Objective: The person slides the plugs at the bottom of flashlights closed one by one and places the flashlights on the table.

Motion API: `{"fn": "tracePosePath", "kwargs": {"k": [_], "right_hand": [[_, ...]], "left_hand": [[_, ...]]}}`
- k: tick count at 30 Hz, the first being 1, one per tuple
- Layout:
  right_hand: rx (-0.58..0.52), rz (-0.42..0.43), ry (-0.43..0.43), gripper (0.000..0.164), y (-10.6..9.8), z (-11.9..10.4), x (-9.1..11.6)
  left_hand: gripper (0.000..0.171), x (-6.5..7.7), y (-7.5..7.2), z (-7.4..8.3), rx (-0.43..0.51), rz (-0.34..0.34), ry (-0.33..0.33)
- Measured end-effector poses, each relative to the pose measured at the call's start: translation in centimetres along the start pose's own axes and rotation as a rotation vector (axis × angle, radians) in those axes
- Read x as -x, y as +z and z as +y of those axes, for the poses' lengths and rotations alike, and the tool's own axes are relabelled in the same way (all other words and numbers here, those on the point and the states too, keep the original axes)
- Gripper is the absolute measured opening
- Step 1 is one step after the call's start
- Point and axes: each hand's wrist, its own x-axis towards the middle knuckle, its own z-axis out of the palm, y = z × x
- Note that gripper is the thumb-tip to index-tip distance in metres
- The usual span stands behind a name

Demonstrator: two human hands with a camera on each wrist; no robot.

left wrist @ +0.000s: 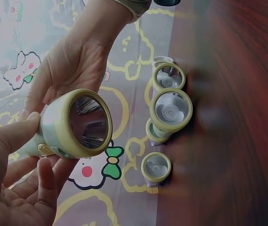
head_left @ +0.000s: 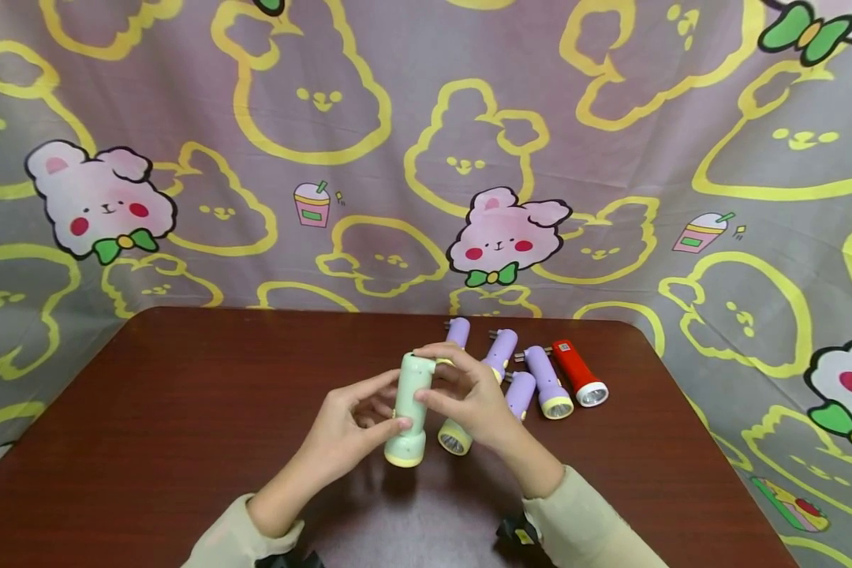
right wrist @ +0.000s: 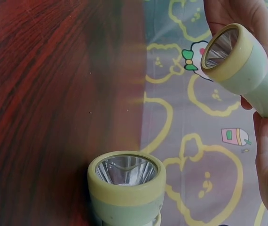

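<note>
A pale green flashlight [head_left: 409, 402] with a yellow rim is held above the table, its lens end pointing down. My left hand [head_left: 351, 426] grips the barrel from the left, thumb across its front. From the other side, my right hand [head_left: 476, 398] pinches the upper part near the tail end. The lens [left wrist: 90, 121] and a yellow switch [left wrist: 43, 149] show in the left wrist view. Another green flashlight [head_left: 455, 437] lies on the table behind my right hand, mostly hidden by it in the head view; its yellow-rimmed head [right wrist: 127, 181] is plain in the right wrist view.
Several purple flashlights lie beyond my right hand, one purple flashlight [head_left: 548, 383] nearest the red flashlight [head_left: 581, 375] with a white rim. Metal plug prongs [head_left: 520, 357] stick out from the purple ones. A patterned curtain [head_left: 397, 158] hangs behind the dark wooden table [head_left: 206, 394].
</note>
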Motion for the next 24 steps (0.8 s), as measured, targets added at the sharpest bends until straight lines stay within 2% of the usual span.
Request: {"fn": "tracePosePath", "kwargs": {"k": [4, 11, 19, 24], "right_hand": [[0.002, -0.001, 0.004, 0.045, 0.2, 0.2, -0.1], [0.014, -0.006, -0.039, 0.042, 0.8, 0.8, -0.4], [-0.067, -0.048, -0.006, 0.044, 2.2, 1.2, -0.9], [-0.059, -0.042, -0.006, 0.043, 3.1, 1.5, -1.2]], "left_hand": [[0.053, 0.1, -0.2, -0.2, -0.003, 0.009, 0.004], [0.053, 0.5, -1.0, -0.4, -0.009, 0.002, -0.027], [0.051, 1.2, -2.4, -1.0, -0.019, -0.025, -0.073], [0.05, 1.6, -3.1, -1.3, -0.018, -0.031, -0.071]]}}
